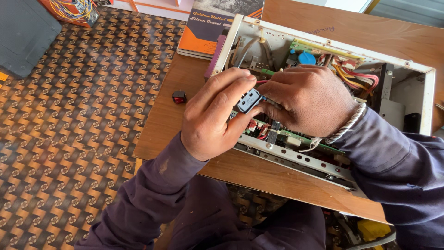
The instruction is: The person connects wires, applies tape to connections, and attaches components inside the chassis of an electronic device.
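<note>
An opened white metal chassis [428,99] with circuit boards and red, yellow and grey wires lies on a wooden board [259,173]. Over its left half, my left hand [215,115] pinches a small grey-blue plastic switch block [249,100] between thumb and fingers. My right hand [310,99], a white twisted bracelet at its wrist, presses against the block's right side, fingers curled around its wires. A green circuit board [296,136] shows just below both hands. Both arms wear dark sleeves.
A small red and black rocker switch [179,96] lies loose on the board to the left. A printed booklet [208,25] sits at the board's far edge. A patterned brown floor mat [78,120] spreads to the left, with a box of coloured wires [74,10] at the top.
</note>
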